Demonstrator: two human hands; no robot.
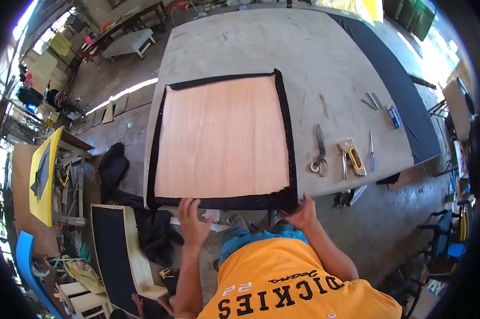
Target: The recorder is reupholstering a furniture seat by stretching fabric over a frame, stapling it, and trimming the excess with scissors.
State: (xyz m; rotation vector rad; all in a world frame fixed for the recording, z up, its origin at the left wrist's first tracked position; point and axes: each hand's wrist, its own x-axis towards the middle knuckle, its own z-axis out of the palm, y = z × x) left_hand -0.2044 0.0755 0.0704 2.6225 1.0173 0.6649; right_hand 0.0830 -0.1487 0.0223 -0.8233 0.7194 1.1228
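Note:
A square plywood panel [224,139] lies on the table, its pale wood face up. Black fabric [219,203] is folded over its edges on all sides, with what look like staples along the right strip. My left hand [194,222] is open at the panel's front edge, fingers stretched and fingertips by the fabric. At the front right corner, my right hand [304,213] grips the panel, its fingers curled under the edge and partly hidden, thumb up beside the corner. Right of the panel lie scissors [320,151], a staple gun [352,158] and a blue-handled screwdriver [372,154].
Farther right on the table [240,45] are a blue box [393,117], metal staple strips [374,100] and a long dark fabric strip [394,80]. A black-and-wood frame [112,255] stands on the floor at left, beside dark cloth [157,236] and another person's hand [138,302].

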